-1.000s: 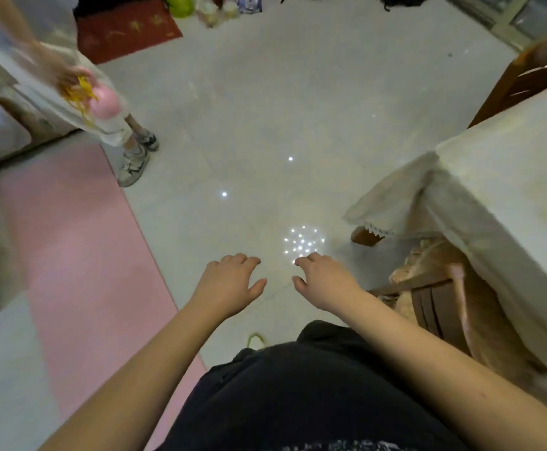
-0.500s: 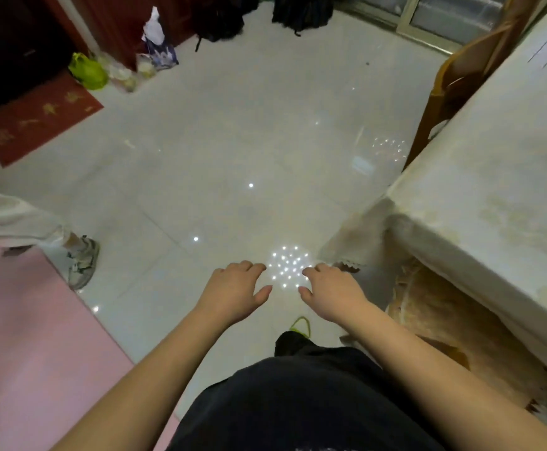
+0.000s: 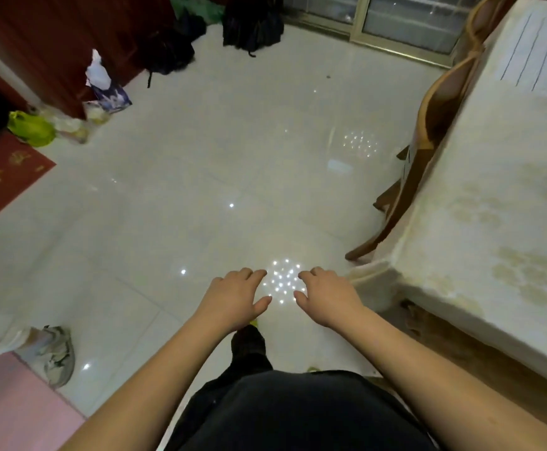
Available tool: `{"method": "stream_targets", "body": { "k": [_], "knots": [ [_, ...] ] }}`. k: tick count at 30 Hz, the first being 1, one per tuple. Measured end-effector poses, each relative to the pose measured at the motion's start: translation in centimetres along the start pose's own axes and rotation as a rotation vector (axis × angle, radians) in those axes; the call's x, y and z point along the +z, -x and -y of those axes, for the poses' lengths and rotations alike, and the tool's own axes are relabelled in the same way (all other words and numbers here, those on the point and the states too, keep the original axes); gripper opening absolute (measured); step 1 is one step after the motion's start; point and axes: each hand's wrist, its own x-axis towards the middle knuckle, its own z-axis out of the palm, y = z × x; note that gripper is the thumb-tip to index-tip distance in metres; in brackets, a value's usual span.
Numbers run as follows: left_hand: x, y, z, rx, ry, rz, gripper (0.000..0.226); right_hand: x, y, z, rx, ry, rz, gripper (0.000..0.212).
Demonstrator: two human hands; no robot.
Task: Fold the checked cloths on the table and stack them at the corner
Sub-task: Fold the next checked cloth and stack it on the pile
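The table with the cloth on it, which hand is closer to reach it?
Probably the right hand. The table stands on that side, its near corner just beyond the right hand, while the left hand hangs farther away over the floor. Both hands are empty.

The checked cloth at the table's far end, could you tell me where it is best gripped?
Judging from here, pinch the near edge of the cloth, coming from the chair side: it lies flat on the table, so only edges offer a grip. Both hands, left and right, hold nothing.

Both empty hands (image 3: 283, 296) hover beside table (image 3: 500, 203).
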Motion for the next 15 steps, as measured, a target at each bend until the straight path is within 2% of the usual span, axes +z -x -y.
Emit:
{"method": "stream_targets", "body": {
  "k": [7, 15],
  "knots": [
    [-4.9, -10.2, 6.5, 0.135, -0.044, -0.029, 0.054, -4.8, -10.8, 2.0, 0.113, -0.017, -0.030, 0.049],
    [-11.6, -20.7, 10.4, 0.282, -0.102, 0.008, 0.052, -10.5, -17.2, 0.0, 0.284, -0.102, -0.104, 0.049]
  ]
}}
